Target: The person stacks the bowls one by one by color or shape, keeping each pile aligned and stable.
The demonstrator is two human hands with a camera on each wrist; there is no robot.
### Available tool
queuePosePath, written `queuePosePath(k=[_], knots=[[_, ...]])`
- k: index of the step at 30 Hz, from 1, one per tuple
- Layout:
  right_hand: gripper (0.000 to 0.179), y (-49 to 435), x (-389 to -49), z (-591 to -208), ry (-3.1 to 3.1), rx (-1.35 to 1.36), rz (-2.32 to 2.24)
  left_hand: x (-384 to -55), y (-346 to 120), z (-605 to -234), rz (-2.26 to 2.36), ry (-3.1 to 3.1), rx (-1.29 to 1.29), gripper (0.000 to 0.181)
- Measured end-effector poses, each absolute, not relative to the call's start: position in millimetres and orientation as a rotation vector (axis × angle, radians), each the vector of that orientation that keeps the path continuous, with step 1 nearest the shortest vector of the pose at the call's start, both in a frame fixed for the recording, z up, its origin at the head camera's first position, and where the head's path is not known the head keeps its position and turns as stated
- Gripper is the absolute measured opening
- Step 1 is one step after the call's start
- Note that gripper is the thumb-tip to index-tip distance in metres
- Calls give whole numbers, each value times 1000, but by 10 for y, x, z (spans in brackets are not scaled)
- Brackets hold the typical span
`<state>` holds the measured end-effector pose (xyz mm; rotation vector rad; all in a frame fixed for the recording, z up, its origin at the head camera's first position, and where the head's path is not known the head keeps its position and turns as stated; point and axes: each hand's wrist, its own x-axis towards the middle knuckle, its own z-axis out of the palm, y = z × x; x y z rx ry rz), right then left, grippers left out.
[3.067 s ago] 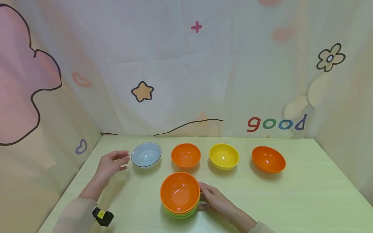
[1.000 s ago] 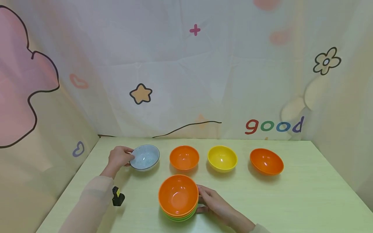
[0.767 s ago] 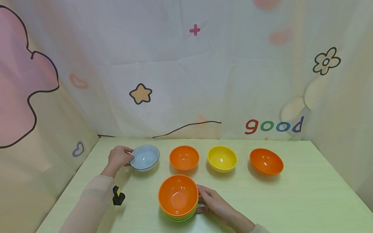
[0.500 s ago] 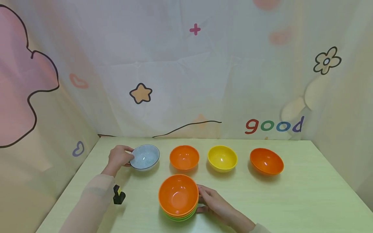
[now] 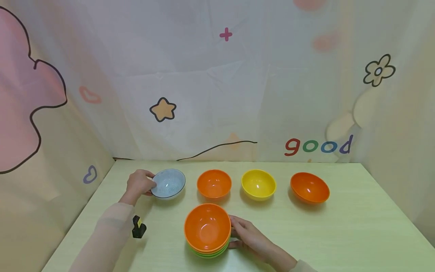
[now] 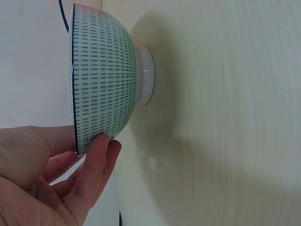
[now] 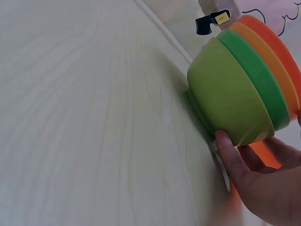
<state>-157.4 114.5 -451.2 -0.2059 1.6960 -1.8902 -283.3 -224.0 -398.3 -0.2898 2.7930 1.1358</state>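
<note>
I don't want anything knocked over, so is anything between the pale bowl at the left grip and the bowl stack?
Nothing visible stands between the pale bowl at the left grip and the stack; only table shows there. An orange bowl sits just behind the stack.

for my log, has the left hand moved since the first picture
Yes: against the star print in the head view, the left hand moved right and up.

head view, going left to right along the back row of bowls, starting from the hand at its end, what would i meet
Left hand → light blue bowl → orange bowl → yellow bowl → darker orange bowl
</note>
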Motion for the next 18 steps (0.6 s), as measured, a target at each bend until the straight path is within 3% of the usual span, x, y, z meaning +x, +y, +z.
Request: queuePosePath(k=[18], knots=[[68,1154,-1560,-4505,1693,-213,-1890,-2823,-2190,-3966,1008,2867,-287,35]])
